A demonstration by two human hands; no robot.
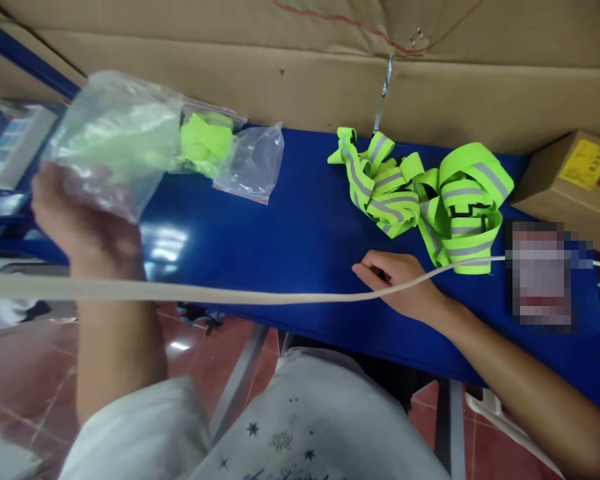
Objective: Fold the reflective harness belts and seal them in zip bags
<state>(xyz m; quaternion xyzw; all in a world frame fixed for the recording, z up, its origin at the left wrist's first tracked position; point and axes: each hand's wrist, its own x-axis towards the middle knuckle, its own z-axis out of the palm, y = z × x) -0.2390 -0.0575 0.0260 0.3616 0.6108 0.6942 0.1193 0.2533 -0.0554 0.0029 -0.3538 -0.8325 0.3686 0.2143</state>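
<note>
My left hand (pixel 83 223) is raised at the left edge of the blue table (pixel 300 227), closed around a clear plastic bag (pixel 113 137) with neon-green reflective straps (pixel 205 143) inside. My right hand (pixel 400 280) rests on the table near its front edge, fingers curled loosely, nothing visible in them. A white cord (pixel 280 297) runs across the view over that hand. A loose pile of neon-green straps with grey reflective stripes (pixel 425 193) lies just beyond my right hand.
A second clear bag (pixel 253 163) lies on the table beside the held one. Brown cardboard (pixel 330 73) lines the back. A cardboard box with a yellow label (pixel 575 180) stands at the right. Red tiled floor (pixel 25 373) shows below.
</note>
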